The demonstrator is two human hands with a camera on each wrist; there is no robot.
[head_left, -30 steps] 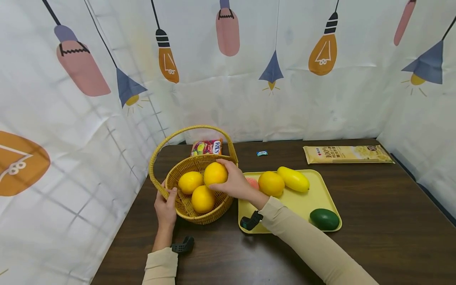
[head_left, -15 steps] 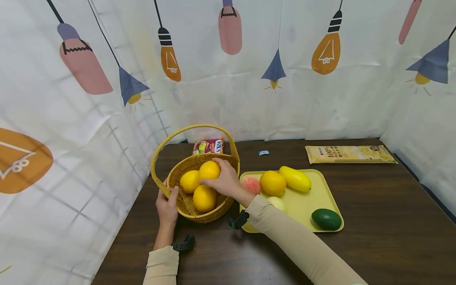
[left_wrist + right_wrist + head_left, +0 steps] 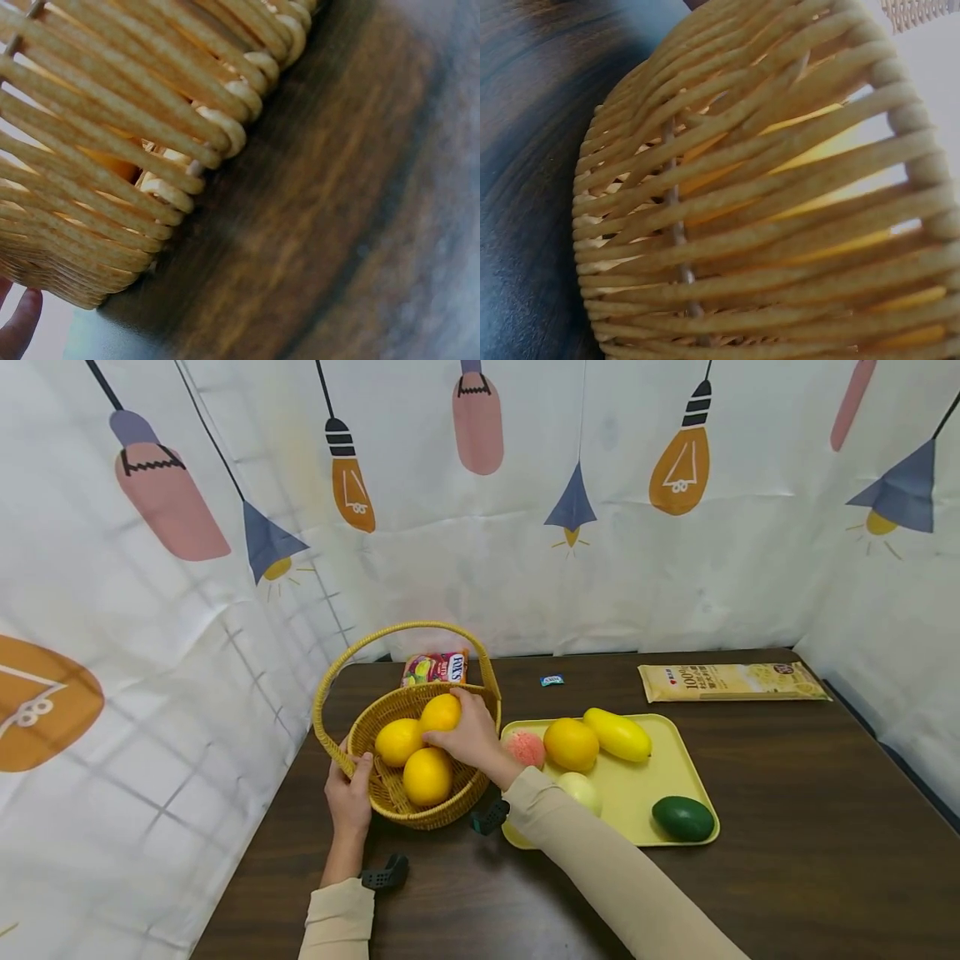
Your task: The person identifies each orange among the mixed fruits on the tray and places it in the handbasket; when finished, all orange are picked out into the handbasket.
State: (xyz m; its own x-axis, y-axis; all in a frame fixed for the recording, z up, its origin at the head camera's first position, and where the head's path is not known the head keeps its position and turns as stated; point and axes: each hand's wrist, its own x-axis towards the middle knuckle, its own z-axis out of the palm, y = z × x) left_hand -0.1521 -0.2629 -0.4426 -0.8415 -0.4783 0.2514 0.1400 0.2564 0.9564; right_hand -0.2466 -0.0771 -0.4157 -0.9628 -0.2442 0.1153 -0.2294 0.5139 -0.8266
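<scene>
A yellow wicker basket (image 3: 480, 789) with a tall hoop handle stands on the table's left part; its woven side (image 3: 780, 180) fills much of the right wrist view. My left hand (image 3: 348, 797) grips the basket's left rim by the foot of the handle, thumb on top. Inside, my right hand (image 3: 472, 735) holds an orange (image 3: 439, 713), thumb and fingers around its right side. A yellow lemon (image 3: 399, 742) and another orange (image 3: 427, 777) lie in the basket beside it. Both wrist views show mostly weave, with the right hand hidden.
Right of the basket, a yellow tray (image 3: 630, 814) bears a pink peach (image 3: 526, 748), an orange (image 3: 572, 744), a long yellow fruit (image 3: 618, 735), a pale green fruit (image 3: 580, 791) and an avocado-like fruit (image 3: 683, 819). Behind lie a candy bag (image 3: 435, 668), a small wrapper (image 3: 552, 680) and a noodle-like pack (image 3: 735, 682).
My right hand has moved left and lowered the orange into the basket, close to the lemon. The peach and pale green fruit show more now. My left hand keeps its grip.
</scene>
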